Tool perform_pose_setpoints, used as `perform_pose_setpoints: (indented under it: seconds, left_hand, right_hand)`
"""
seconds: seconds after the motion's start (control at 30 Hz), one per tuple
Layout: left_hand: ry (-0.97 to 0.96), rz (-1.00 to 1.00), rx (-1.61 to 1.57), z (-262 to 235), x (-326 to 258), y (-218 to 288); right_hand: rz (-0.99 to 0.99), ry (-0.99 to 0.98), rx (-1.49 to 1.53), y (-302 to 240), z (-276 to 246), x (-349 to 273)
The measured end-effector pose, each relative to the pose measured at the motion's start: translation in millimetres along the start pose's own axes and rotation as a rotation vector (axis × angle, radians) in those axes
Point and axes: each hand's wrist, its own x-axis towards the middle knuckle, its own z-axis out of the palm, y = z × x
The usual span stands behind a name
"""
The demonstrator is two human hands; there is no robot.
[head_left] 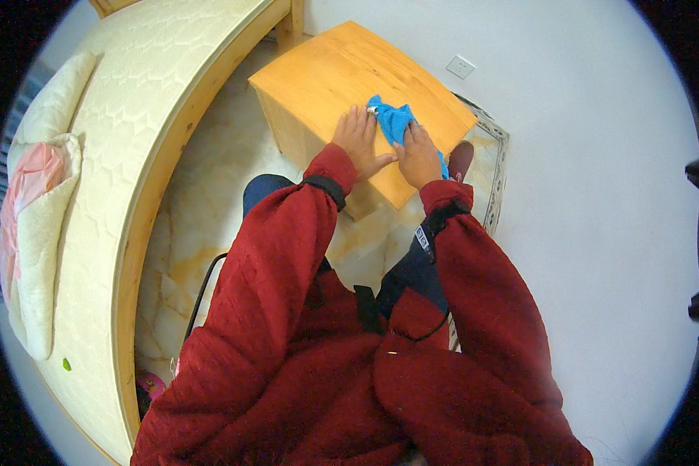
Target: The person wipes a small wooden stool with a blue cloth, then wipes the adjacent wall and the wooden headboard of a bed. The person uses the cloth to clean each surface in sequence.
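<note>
Where the view curves at its left rim, a white pillow (43, 233) with a pink patch lies on the quilted cream mattress (132, 132) of a bed with a wooden frame (144, 233). Beside it runs a marbled floor (202, 202), and on that stands a small wooden table (342, 78) set against a white wall with a socket (460, 67). The left hand (359, 142) lies flat and open on the table top, fingers spread, just beside a crumpled blue cloth (394, 120). The right hand (418, 155) presses down on that cloth, fingers partly curled over it. Both sleeves (287, 256) are dark red and quilted.
</note>
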Motion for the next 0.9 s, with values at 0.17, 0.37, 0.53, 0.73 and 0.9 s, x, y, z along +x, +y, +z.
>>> perform_pose_setpoints:
  seconds: [0.17,0.37,0.53,0.73,0.9]
  left_hand:
    - [0.03,-0.011,-0.002,-8.4,3.9,11.2]
    - [0.048,0.018,-0.016,-18.1,-25.8,17.5]
    - [0.051,0.083,-0.053,-20.1,-37.8,14.2]
    - [-0.153,0.062,-0.005,-29.9,-26.4,2.7]
    - [-0.199,-0.042,0.051,-35.9,-2.8,-37.4]
  right_hand:
    - [-0.037,0.008,-0.03,4.6,-13.1,2.1]
    - [-0.047,-0.008,0.059,-12.7,-20.2,-19.2]
    - [-0.016,0.013,-0.011,-27.3,-14.1,-32.7]
    - [-0.047,0.029,-0.013,-26.4,-16.1,-33.6]
    - [-0.034,0.062,-0.035,-28.1,-13.8,-30.2]
